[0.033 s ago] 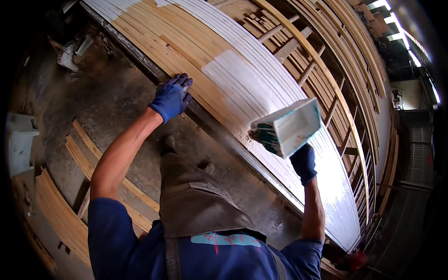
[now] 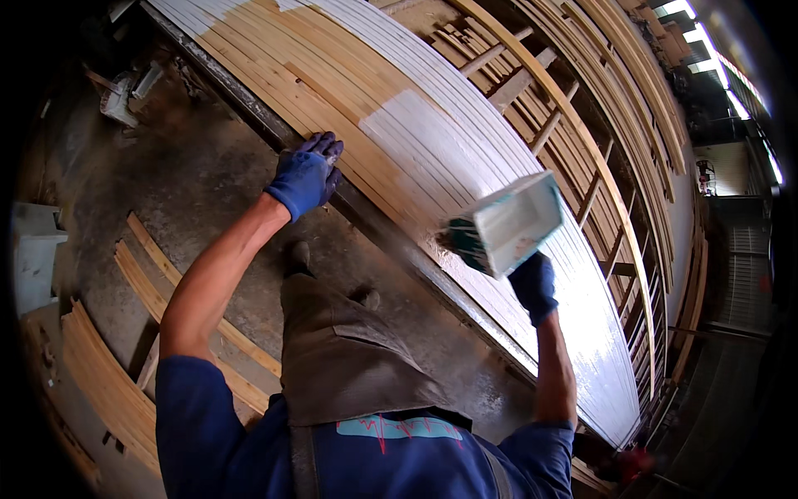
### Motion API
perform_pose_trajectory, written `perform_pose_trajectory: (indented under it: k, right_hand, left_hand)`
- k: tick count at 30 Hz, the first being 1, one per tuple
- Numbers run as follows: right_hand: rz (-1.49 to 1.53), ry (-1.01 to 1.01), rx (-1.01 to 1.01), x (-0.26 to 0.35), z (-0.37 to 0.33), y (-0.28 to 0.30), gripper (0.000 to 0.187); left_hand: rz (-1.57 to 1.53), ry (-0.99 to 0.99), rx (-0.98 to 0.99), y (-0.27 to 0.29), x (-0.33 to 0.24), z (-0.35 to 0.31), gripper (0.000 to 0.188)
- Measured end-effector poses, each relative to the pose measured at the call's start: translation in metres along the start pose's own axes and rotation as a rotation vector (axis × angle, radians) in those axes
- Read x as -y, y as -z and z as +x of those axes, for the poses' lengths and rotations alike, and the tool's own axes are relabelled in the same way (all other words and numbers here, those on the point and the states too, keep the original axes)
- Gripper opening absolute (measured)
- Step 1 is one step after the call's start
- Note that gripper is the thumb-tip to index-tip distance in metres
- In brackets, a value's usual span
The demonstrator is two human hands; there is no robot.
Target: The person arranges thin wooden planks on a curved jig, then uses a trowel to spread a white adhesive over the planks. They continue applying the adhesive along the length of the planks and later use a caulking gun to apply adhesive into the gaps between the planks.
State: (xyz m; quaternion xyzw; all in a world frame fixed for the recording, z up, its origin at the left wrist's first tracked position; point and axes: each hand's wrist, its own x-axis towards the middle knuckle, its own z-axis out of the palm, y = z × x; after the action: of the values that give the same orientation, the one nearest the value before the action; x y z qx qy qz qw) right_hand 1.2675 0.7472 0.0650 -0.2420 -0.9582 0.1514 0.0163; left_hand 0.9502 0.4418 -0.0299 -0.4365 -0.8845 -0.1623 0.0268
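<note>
In my right hand (image 2: 534, 287), in a dark blue glove, is a rectangular container (image 2: 522, 223), pale inside and smeared with teal and white outside. It tilts over the long wooden slats, and its open side shows. A dark, blurred bristly edge (image 2: 453, 239) at its left end is at the slats; whether it belongs to a brush I cannot make out. Fresh white paint (image 2: 416, 133) covers the slats around the container. My left hand (image 2: 307, 173), in a blue glove stained dark at the fingers, lies with fingers stretched on the near edge of the bare wood slats (image 2: 283, 75).
A dark metal rail (image 2: 366, 223) runs along the near side of the slats. Beyond them lies a wooden rack (image 2: 573, 116) with stacked boards. Loose boards (image 2: 108, 374) lie on the floor at lower left, near a grey plastic object (image 2: 37, 258).
My right hand and the container have shifted slightly to the left over the slats. My left hand stays in place.
</note>
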Motion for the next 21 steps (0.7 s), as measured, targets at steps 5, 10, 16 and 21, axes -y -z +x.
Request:
perform_pose_trajectory:
  k: [5, 10, 16, 21]
  right_hand:
    - [-0.161, 0.01, 0.043, 0.058, 0.065, -0.041, 0.017]
    - [-0.204, 0.054, 0.073, 0.061, 0.057, -0.023, 0.018]
    - [-0.294, -0.018, 0.086, -0.013, -0.023, 0.01, 0.012]
    - [-0.092, 0.1, -0.07, -0.01, -0.081, 0.031, 0.008]
  left_hand:
    - [0.134, -0.016, 0.089, 0.003, -0.006, 0.001, 0.049]
    - [0.154, -0.012, 0.09, 0.006, -0.003, 0.001, 0.049]
    - [0.188, -0.056, 0.07, 0.011, -0.007, 0.007, 0.047]
    - [0.214, -0.01, 0.06, 0.001, -0.001, 0.005, 0.048]
